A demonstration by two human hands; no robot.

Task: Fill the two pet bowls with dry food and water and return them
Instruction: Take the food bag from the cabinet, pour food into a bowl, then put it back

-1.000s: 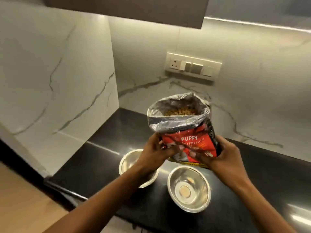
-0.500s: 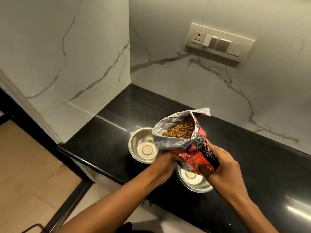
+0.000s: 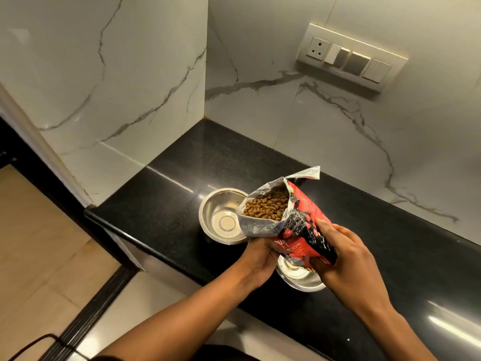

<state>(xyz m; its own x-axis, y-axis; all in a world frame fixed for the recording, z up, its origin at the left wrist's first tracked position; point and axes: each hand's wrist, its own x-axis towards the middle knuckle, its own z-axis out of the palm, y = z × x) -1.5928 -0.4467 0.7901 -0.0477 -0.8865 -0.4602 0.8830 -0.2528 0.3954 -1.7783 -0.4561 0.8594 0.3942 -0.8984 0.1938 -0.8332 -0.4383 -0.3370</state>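
A red and black puppy food bag (image 3: 304,220) with a silver lining is held above the black counter (image 3: 169,199), tilted to the left, its open mouth showing brown kibble (image 3: 268,205). My left hand (image 3: 260,259) grips the bag's lower front and my right hand (image 3: 348,259) grips its right side. An empty steel bowl (image 3: 221,217) sits on the counter just left of the bag's mouth. A second steel bowl (image 3: 299,278) sits under the bag and my hands, mostly hidden.
White marble walls meet in a corner behind the counter. A switch panel (image 3: 348,57) is on the back wall. The counter's front edge (image 3: 145,246) drops to a tiled floor at left. A dark cord (image 3: 39,342) lies at the bottom left.
The bag has come down from upright and tipped left toward the left bowl, so the kibble shows. The view has tilted downward. Both hands keep their hold.
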